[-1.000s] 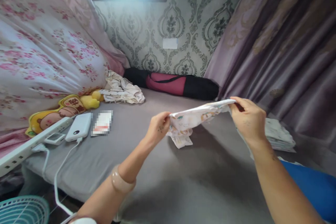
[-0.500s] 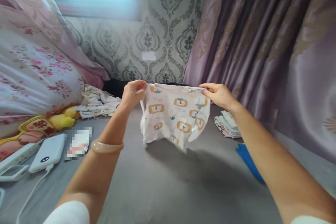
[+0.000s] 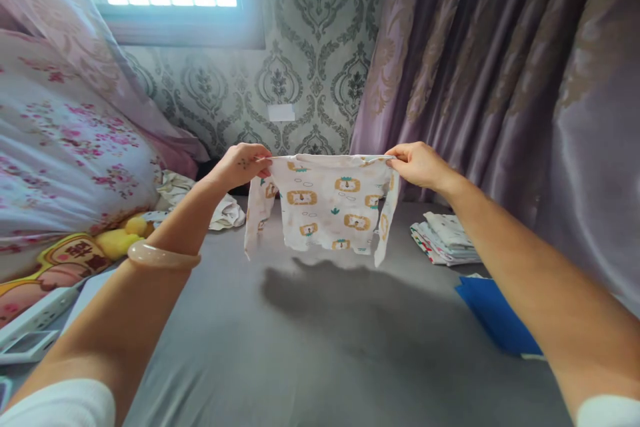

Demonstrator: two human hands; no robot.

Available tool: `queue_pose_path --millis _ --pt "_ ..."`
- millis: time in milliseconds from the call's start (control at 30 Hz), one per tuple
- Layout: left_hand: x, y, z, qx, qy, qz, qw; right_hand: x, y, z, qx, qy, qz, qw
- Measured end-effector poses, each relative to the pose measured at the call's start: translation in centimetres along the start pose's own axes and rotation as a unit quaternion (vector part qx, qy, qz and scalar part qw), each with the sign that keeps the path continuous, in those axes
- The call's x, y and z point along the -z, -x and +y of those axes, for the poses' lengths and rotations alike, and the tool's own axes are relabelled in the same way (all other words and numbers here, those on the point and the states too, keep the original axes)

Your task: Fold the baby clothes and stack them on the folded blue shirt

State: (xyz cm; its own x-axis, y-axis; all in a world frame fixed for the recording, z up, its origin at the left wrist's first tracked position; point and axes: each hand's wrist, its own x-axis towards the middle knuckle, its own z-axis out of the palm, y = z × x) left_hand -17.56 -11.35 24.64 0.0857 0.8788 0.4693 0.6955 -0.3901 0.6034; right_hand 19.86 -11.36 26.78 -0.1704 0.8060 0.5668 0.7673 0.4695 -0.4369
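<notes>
A small white long-sleeved shirt [image 3: 327, 207] printed with tan lion faces hangs in the air above the grey sheet. My left hand [image 3: 246, 163] pinches it at the left shoulder, and my right hand [image 3: 416, 163] pinches the right shoulder. The neckline is drawn straight between the two hands. Both sleeves dangle at the sides, and the hem hangs above the bed, casting a shadow on the sheet below.
On the right lie a stack of folded clothes [image 3: 445, 239] and a blue flat item [image 3: 495, 313]. To the left are crumpled cloths [image 3: 227, 213], a yellow plush toy [image 3: 117, 237] and a white power strip [image 3: 37, 313]. Purple curtains [image 3: 500, 80] hang at the right.
My hands have spread slightly apart, pulling the shirt's top taut. The shirt hangs flatter, with its sleeves now loose at both sides. My left forearm now covers the power bank.
</notes>
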Motion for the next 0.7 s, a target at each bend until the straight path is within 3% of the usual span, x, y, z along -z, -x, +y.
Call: queue_pose_path --millis 67,133,200,233,300,333,367,467,500,633,700 --pt "0.4 0.6 0.9 -0.001 -0.027 0.032 0.999 0.5 0.5 -0.6 0.003 0.073 0.008 0.997" --pt "1.4 1.5 2.0 0.004 -0.029 0.038 0.999 1.6 1.3 -1.0 0.011 0.095 -0.032 0.995" --pt "2.7 2.5 2.9 0.019 -0.001 -0.021 1.0 2.9 2.1 -1.0 0.036 0.049 -0.135 0.989" --pt "3.4 2.8 3.2 0.032 0.013 -0.087 0.996 3.5 2.4 -0.9 0.049 0.014 -0.183 0.982" --pt "4.2 2.9 3.4 0.057 0.022 -0.158 0.986 3.8 2.4 -0.8 0.044 -0.04 -0.224 0.973" --pt "4.2 2.7 3.3 0.069 0.005 -0.153 0.986 3.4 2.2 -0.8 0.028 -0.047 -0.216 0.975" --pt "3.9 2.3 3.1 0.078 -0.025 -0.113 0.99 2.9 1.8 -0.9 0.011 -0.039 -0.192 0.981" --pt "2.3 1.1 2.1 0.044 -0.063 0.046 0.996 0.7 0.9 -1.5 0.004 0.006 -0.103 0.995" --pt "1.8 0.9 1.8 0.023 -0.041 0.054 0.997 0.2 0.7 -1.6 0.02 -0.002 -0.101 0.995" --pt "0.8 0.5 0.4 0.013 -0.008 -0.043 0.999 -0.1 0.4 -1.6 0.059 -0.068 -0.189 0.978" --pt "0.6 0.6 0.1 0.036 -0.056 0.003 0.998 -0.1 0.2 -1.3 0.046 -0.039 -0.179 0.982"
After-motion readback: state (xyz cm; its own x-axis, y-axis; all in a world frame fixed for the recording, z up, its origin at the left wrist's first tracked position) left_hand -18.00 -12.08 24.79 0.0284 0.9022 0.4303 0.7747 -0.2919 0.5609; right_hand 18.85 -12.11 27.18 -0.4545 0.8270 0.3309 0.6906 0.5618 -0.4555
